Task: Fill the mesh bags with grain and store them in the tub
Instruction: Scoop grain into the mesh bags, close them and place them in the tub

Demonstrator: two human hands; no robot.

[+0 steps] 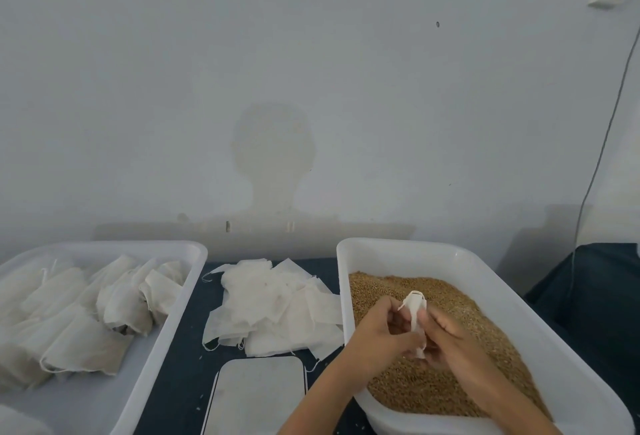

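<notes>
A small white mesh bag [415, 313] stands upright between both hands over the brown grain [450, 299] in the white tub [408, 254] on the right. My left hand [384, 334] pinches its left side. My right hand [446, 337] grips it from the right, fingers curled around the lower part. A loose pile of empty white mesh bags [273, 306] lies on the dark table between the tubs. The white tub at left [180, 323] holds several filled bags [79, 323].
A phone with a pale screen [258, 396] lies face up on the dark table near the front edge. A grey wall stands right behind the tubs. A thin cable [602, 147] hangs at the right, above a dark cloth [599, 296].
</notes>
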